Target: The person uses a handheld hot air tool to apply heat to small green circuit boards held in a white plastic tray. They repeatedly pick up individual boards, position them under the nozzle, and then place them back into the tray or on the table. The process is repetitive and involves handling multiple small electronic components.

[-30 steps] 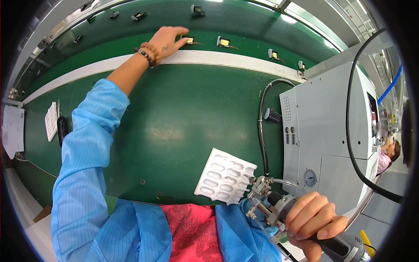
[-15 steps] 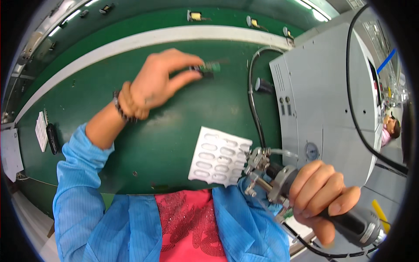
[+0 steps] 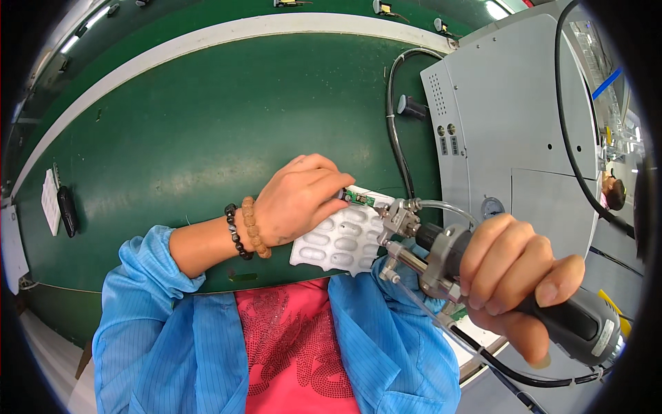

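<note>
My left hand (image 3: 303,196) is closed, thumb and fingertips pinching the end of a small green circuit board (image 3: 360,198). It hovers over a white tray (image 3: 336,243) moulded with rows of oval pockets, covering part of it. My right hand (image 3: 520,283) wraps round the black grip of a powered screwdriver (image 3: 576,324), held at a slant. The tool's metal nozzle head (image 3: 400,219), fitted with clear tubing, points left toward the board. Its tip is close to the board's right end; whether they touch I cannot tell.
A grey machine cabinet (image 3: 496,124) stands on the right, a black hose (image 3: 394,124) curving along its left side. Beside it lies a small black cylinder (image 3: 412,107). On the green table's (image 3: 207,124) far left are a black case (image 3: 67,210) and a white pad (image 3: 50,202).
My left hand has come down and right with the circuit board, from the far table to above the white tray near the nozzle head. My right hand keeps its grip on the screwdriver.
</note>
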Motion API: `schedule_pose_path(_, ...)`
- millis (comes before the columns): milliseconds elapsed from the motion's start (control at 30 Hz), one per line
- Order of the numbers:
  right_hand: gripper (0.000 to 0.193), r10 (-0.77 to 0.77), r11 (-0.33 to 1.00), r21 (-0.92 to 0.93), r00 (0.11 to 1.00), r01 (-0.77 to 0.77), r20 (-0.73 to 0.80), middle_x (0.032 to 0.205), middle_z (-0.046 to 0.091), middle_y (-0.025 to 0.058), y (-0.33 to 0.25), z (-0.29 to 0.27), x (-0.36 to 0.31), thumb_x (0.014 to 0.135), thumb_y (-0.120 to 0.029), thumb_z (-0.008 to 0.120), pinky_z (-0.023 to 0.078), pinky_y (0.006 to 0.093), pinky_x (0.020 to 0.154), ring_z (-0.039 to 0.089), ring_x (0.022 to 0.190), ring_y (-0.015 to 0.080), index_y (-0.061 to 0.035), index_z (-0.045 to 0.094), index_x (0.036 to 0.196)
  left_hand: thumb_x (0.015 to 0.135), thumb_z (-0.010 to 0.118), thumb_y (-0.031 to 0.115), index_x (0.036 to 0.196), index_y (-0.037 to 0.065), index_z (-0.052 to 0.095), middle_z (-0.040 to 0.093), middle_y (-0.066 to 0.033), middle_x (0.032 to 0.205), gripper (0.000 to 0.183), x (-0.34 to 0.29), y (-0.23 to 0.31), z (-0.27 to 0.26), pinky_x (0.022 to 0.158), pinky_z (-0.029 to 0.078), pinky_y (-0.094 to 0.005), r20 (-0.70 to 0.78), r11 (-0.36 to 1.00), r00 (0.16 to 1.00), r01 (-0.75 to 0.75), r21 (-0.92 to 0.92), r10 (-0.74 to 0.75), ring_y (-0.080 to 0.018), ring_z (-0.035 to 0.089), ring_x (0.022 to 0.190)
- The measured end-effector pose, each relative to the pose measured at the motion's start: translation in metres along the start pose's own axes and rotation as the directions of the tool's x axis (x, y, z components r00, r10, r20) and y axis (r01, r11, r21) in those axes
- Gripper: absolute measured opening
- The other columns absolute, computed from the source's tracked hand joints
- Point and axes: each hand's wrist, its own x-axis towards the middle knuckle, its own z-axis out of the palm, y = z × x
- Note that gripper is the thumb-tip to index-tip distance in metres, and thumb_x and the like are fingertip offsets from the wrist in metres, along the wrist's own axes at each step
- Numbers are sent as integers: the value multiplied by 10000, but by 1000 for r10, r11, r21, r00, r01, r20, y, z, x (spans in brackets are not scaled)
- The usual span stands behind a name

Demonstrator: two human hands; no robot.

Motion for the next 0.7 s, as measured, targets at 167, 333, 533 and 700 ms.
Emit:
schedule_pose_path(167,514,25,1000,-18,999,-25,21,663,542,-19,17,5,4,889,-502,695,474,201,447,532,510,79,-80,462,1067,704,832,104,987,27,699,700,-99,957,322,-2,-9,4,836,520,-399,-38,998,999,-19,-68,17,-296,647,962)
schedule_pose_path(333,512,59,998,-21,997,-58,51,667,543,-18,26,7,4,891,-512,683,475,204,446,544,515,81,-85,460,1063,691,829,93,972,31,705,701,-93,959,314,-1,-10,4,836,517,-396,-34,997,999,-35,-69,33,-287,647,961)
schedule_pose_path(533,494,66,998,13,996,-67,54,665,538,-18,38,9,2,895,-496,687,474,209,444,547,510,86,-92,457,1060,685,821,81,971,30,704,699,-95,959,314,-6,-11,1,840,517,-396,-39,999,999,-20,-44,18,-285,646,960)
schedule_pose_path(700,455,94,995,-31,993,-91,75,657,531,-16,39,15,10,904,-445,697,450,218,431,537,493,95,-99,424,1015,692,814,84,964,24,702,697,-96,951,301,-2,-11,5,823,529,-391,-28,996,999,-45,-78,43,-282,649,951)
